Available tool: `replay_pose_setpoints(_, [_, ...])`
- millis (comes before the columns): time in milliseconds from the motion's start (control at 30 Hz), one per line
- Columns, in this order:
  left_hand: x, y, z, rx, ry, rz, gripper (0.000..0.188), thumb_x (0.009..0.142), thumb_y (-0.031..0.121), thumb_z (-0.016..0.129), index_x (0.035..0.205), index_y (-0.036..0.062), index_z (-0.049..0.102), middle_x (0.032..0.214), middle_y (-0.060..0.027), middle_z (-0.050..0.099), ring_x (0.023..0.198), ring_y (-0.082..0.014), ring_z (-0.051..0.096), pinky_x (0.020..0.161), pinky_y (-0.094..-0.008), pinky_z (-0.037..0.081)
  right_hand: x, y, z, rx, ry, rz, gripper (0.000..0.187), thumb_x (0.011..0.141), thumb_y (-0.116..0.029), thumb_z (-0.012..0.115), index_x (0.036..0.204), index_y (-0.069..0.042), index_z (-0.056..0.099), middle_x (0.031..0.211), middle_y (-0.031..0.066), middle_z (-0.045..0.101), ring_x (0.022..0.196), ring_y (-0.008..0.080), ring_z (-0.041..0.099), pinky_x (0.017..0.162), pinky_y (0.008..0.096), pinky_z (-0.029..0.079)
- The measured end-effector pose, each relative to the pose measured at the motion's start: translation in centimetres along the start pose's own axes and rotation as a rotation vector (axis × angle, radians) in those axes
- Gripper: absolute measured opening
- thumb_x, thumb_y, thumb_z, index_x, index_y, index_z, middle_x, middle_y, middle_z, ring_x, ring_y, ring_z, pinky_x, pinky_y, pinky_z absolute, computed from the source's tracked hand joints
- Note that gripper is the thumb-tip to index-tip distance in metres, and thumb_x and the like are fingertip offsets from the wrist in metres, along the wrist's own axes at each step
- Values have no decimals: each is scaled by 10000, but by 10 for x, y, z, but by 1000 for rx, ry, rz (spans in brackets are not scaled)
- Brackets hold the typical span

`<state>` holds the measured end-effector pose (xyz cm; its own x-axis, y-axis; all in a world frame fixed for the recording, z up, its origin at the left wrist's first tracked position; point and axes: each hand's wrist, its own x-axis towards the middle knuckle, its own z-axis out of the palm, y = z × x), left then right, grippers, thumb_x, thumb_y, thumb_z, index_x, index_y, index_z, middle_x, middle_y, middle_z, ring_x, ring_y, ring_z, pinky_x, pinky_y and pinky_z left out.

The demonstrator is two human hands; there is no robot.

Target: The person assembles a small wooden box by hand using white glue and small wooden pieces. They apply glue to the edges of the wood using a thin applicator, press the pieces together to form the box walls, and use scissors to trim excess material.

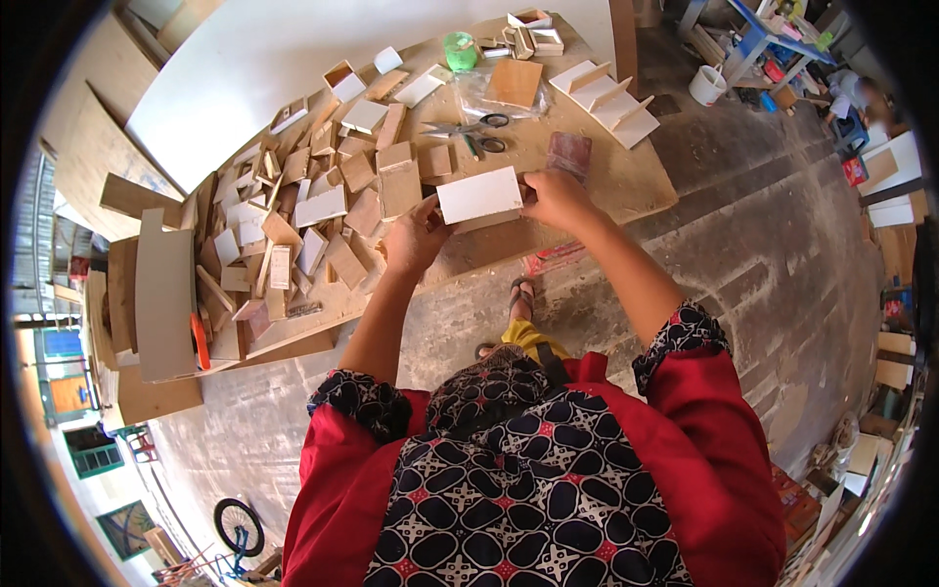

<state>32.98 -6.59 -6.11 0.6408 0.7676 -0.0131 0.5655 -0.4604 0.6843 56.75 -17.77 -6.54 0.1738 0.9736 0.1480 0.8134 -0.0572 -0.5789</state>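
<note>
Place: wood workshop | Signs: big worktable (626, 186) covered in cut wood pieces (293, 225), scissors (469, 127), boards leaning about, dusty concrete floor (773, 254)

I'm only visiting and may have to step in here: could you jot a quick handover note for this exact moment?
Left hand: grips the left end of the white panel.
Right hand: grips its right end, over the table.
Things: wood offcuts piled to the left; scissors behind the panel; a slotted white piece at the far right.
Done: panel picked up.
Left: it is joined to nothing yet; the offcuts lie loose.
</note>
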Motion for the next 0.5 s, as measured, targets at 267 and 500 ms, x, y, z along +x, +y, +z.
replay_pose_setpoints(267, [-3, -2, 5, 103, 34, -25, 474, 760, 269, 744, 1207, 181, 615, 772, -45, 690, 686, -186, 661, 626, -324, 505, 7, 9, 1, -76, -55, -72, 295, 691, -232, 786, 833, -19, 640, 796, 185, 658, 792, 364, 643, 690, 429, 495])
replay_pose_setpoints(500, [-3, -6, 9, 140, 78, 9, 465, 768, 291, 728, 1210, 203, 614, 750, -62, 690, 680, -232, 671, 618, -355, 509, 5, 9, -2, -96, -65, -72, 310, 686, -296, 770, 844, -55, 657, 785, 169, 667, 775, 360, 652, 681, 444, 508])
